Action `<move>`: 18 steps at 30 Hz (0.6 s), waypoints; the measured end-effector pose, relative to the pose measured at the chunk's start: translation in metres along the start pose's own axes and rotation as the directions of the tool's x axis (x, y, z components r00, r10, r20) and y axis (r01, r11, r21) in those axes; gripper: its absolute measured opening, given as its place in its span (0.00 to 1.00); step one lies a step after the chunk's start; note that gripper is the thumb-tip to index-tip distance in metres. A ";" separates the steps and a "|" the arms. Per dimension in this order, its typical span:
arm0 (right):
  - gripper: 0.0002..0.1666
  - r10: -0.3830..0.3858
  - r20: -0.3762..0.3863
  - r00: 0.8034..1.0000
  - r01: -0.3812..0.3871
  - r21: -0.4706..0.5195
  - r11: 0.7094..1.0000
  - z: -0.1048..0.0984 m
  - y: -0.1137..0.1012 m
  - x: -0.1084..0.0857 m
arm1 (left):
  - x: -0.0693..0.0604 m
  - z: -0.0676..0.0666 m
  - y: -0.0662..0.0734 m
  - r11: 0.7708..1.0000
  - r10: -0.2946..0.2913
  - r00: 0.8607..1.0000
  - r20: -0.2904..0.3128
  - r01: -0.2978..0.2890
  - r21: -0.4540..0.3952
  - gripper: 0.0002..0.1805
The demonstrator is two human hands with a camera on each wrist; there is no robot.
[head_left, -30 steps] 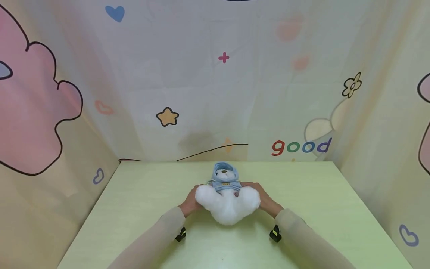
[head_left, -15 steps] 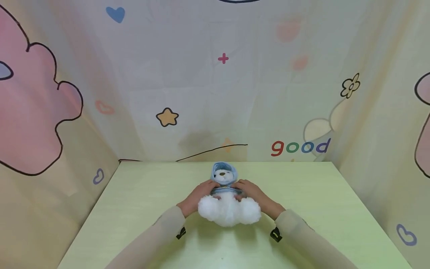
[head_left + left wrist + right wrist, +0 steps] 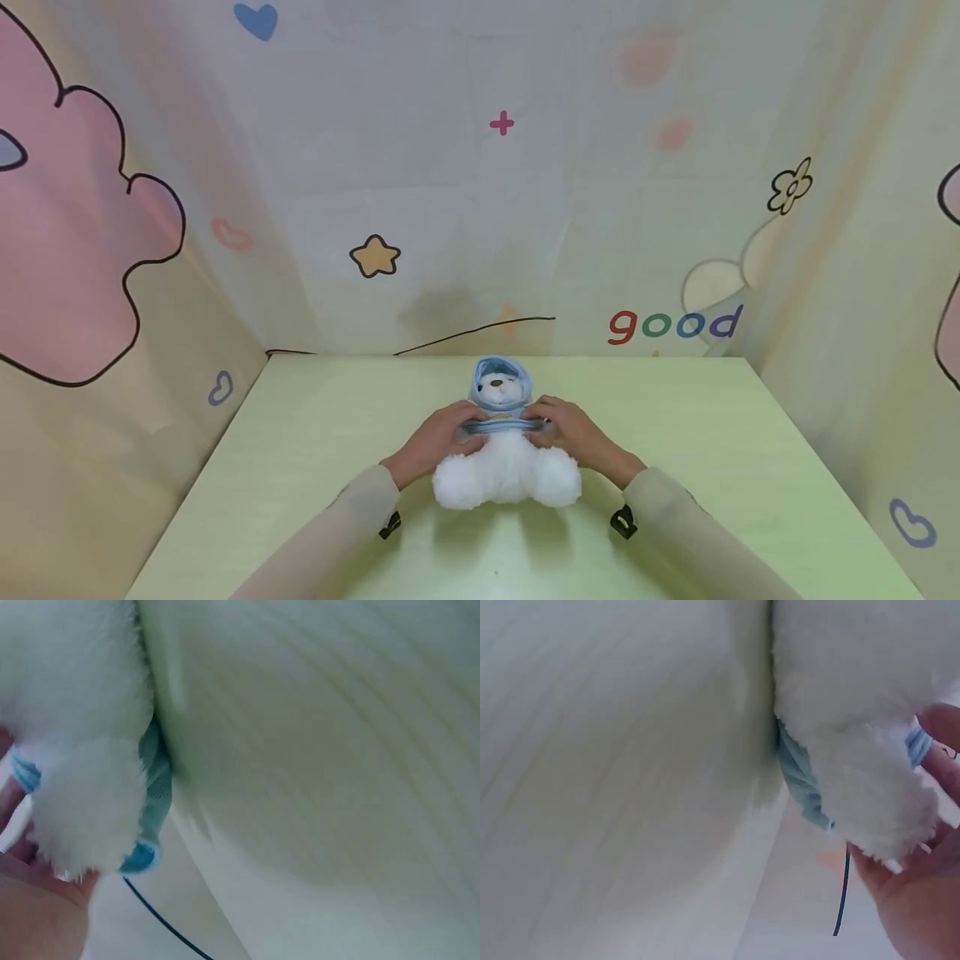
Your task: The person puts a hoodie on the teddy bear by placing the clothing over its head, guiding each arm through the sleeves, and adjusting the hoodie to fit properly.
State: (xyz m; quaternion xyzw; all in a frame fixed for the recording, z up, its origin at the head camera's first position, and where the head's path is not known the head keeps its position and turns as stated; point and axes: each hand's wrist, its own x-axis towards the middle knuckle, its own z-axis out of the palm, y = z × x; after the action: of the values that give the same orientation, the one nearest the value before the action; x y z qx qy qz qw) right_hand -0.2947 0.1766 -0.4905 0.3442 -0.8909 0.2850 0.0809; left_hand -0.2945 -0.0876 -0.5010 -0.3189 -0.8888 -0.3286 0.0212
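Note:
A white plush bear [image 3: 504, 467] in a light blue hooded top [image 3: 501, 412] sits upright on the table, facing the head camera. On its left side in the head view, my left hand [image 3: 433, 443] pinches the lower edge of the top between thumb and fingers. My right hand [image 3: 581, 433] pinches that same hem at the opposite side. Both wrist views show white fur up close: the left one has a bit of blue hem [image 3: 26, 772] by the fingers, the right one a similar blue hem [image 3: 917, 742] beside the fingertips. The bear's arms are mostly hidden by my hands.
The pale green table [image 3: 315, 417] reaches back to a printed curtain [image 3: 427, 167], which hangs close behind the bear. More curtain hangs along both sides. Black straps [image 3: 391, 525] show beneath the sleeves.
My hands have come from the bear's sides round to its front and now pinch the top's hem, a little farther apart. The bear's legs have dropped lower and its belly shows more.

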 end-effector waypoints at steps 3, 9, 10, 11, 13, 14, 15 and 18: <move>0.23 0.147 0.044 0.988 -0.149 0.061 0.987 -0.005 0.003 0.000 | 0.000 -0.003 -0.006 0.993 -0.106 0.994 0.021 0.107 -0.058 0.24; 0.26 0.203 0.136 0.970 -0.220 0.127 0.967 0.001 0.010 -0.001 | 0.001 0.004 -0.012 0.981 -0.169 0.985 0.041 0.172 -0.094 0.20; 0.23 0.192 0.137 0.972 -0.210 0.130 0.969 0.003 0.011 -0.002 | 0.001 0.006 -0.012 0.985 -0.150 0.988 0.030 0.152 -0.085 0.19; 0.20 0.183 0.130 0.975 -0.200 0.133 0.971 0.005 0.011 -0.003 | -0.001 0.008 -0.012 0.989 -0.126 0.992 0.015 0.126 -0.075 0.17; 0.13 0.153 0.099 0.983 -0.166 0.144 0.976 0.009 0.012 -0.005 | -0.003 0.011 -0.010 0.996 -0.056 0.998 -0.037 0.053 -0.070 0.16; 0.10 0.131 0.076 0.988 -0.141 0.146 0.979 0.011 0.012 -0.006 | -0.004 0.013 -0.010 0.998 -0.007 0.997 -0.071 0.003 -0.065 0.14; 0.08 0.110 0.049 0.993 -0.117 0.154 0.981 0.014 0.012 -0.006 | -0.005 0.014 -0.009 0.997 0.043 0.993 -0.107 -0.049 -0.060 0.14; 0.05 0.048 -0.049 0.998 -0.038 0.190 0.981 0.020 0.013 -0.008 | -0.008 0.017 -0.006 0.979 0.168 0.965 -0.202 -0.187 -0.081 0.11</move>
State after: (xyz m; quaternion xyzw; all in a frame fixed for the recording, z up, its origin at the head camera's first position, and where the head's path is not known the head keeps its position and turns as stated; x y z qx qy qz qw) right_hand -0.2959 0.1773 -0.5155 0.3231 -0.8646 0.3791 0.0656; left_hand -0.2887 -0.0850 -0.5196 -0.3644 -0.8328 -0.3987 0.1210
